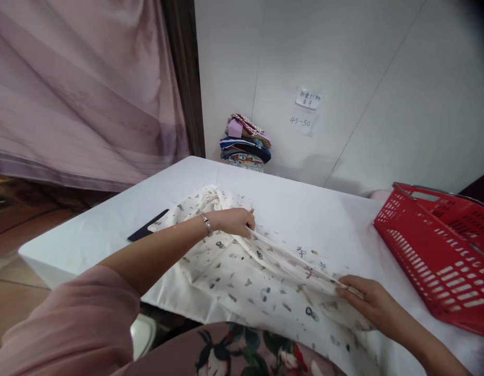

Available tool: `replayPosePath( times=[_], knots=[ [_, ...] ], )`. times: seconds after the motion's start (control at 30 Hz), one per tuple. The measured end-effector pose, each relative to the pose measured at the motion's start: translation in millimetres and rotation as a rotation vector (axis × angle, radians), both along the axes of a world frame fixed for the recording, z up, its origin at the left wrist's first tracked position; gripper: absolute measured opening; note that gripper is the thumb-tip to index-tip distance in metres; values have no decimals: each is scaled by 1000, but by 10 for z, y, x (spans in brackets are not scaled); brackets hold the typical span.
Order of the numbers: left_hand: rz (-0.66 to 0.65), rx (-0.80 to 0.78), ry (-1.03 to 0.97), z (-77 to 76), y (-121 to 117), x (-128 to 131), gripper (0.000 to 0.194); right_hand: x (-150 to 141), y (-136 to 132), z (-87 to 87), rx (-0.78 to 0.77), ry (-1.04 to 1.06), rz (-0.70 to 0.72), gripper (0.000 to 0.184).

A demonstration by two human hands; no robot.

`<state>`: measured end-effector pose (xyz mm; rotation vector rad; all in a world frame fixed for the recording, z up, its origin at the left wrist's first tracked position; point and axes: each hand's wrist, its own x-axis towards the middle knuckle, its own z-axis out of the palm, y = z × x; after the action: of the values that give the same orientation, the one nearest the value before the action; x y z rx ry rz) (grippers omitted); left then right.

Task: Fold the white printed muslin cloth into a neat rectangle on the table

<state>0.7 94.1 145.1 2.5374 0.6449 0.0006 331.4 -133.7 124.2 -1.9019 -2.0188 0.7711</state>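
A thin white cloth point(242, 282) with small printed motifs lies loosely spread over the table and hangs over its near edge. My left hand point(237, 222), with a silver bracelet at the wrist, is closed on the cloth's edge near the middle of the table. Farther right, my right hand point(359, 295) pinches the same edge between thumb and fingers. Between both hands the edge is drawn fairly straight and lifted a little. Left of the cloth, a dark flat item point(145, 227) lies partly beneath it; its kind is unclear.
The white-covered table point(304, 196) reaches to a pale wall. A red plastic basket point(429, 266) stands on its right side. Behind the far edge rises a stack of folded fabrics point(246, 143). A pinkish curtain point(81, 94) hangs at the left.
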Motion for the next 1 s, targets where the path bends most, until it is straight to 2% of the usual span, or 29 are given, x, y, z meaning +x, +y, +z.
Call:
replayPosePath(
  times=[0.13,0.33,0.67,0.83,0.9,0.93,1.0],
  knots=[
    [36,48,23,-27,-32,-3,15,62,62,-47,9,33,-13,34],
    [99,61,82,27,-9,8,20,76,117,-44,-26,66,-33,34],
    [97,-31,18,37,90,-29,25,82,152,-32,-49,49,-42,36],
    [97,-71,92,7,250,3,27,239,406,-69,-33,29,-40,36],
    [144,20,69,88,407,95,25,343,632,25,7,-12,-36,35],
    [187,106,25,178,496,158,25,393,759,123,42,-41,-49,35],
    [294,334,-125,474,660,298,24,471,1003,430,178,-125,-157,36]
  ],
)
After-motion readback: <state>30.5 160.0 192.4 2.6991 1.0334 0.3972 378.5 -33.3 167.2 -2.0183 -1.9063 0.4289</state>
